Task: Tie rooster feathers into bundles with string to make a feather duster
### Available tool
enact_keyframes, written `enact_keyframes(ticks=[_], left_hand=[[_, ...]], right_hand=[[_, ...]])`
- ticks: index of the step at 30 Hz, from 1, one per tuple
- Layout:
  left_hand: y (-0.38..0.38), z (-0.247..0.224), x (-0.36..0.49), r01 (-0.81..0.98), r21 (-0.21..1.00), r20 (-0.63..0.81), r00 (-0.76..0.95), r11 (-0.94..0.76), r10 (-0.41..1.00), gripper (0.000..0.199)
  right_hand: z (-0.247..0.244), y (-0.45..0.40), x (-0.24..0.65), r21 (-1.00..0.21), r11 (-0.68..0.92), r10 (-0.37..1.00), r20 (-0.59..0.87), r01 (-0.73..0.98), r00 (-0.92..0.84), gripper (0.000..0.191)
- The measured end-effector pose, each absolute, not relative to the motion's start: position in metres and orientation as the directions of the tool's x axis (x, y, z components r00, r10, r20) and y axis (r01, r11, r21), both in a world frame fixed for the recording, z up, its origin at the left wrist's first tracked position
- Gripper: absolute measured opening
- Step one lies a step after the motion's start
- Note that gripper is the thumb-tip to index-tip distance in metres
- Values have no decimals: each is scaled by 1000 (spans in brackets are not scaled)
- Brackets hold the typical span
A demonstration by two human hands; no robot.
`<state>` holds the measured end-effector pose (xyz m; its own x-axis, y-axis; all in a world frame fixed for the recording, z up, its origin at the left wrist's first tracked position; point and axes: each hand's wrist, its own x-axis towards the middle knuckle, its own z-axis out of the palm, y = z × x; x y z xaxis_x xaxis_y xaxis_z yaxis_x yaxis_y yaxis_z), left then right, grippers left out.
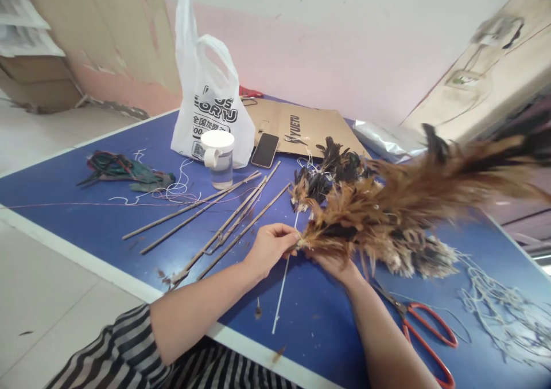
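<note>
A long feather duster of brown and black feathers stretches from the middle of the table toward the upper right, its far end blurred. My left hand pinches its bound base, thumb and fingers pressed together. Underneath the feathers, my right hand grips the same end, with most of its fingers hidden. Behind the duster lie bunches of dark feathers tied with white string. Pale fluffy feathers rest below its middle.
Several thin sticks lie left of my hands. Red-handled scissors and tangled string are at the right. Farther back stand a lidded cup, a white plastic bag, a phone and flat cardboard.
</note>
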<state>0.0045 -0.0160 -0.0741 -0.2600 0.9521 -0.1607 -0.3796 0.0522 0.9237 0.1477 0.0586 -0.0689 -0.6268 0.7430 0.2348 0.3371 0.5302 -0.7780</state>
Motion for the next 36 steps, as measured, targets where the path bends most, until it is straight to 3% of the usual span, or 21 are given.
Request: enact_keyframes(ticks=[4, 6, 9, 14, 27, 31, 36], left_hand=[[-14, -76, 0, -410, 912, -139, -346, -16, 928, 21], [-14, -76, -1, -410, 910, -103, -373, -64, 922, 20], [-15, -74, -1, -411, 906, -68, -381, -103, 922, 19], [-17, -72, 0, -462, 880, -54, -328, -110, 943, 20], [-17, -76, 3, -348, 909, 101, -355, -232, 930, 18], [-17, -78, 3, -236, 924, 203, -363, -300, 909, 15], [-19, -76, 3, -47, 928, 329, -359, -369, 874, 14]], right_hand=[[-50, 40, 143, -875, 330, 614, -87, 355, -784, 13], [-45, 30, 137, -871, 362, 676, -1, 333, -737, 12], [-45, 20, 128, -767, 542, 774, 296, 344, -560, 14], [-53, 18, 126, -534, 761, 649, 597, 370, -472, 14], [-60, 23, 129, -421, 787, 606, 665, 451, -436, 16], [-58, 24, 130, -388, 827, 556, 670, 406, -492, 20], [-52, 24, 133, -421, 798, 600, 619, 431, -507, 17]])
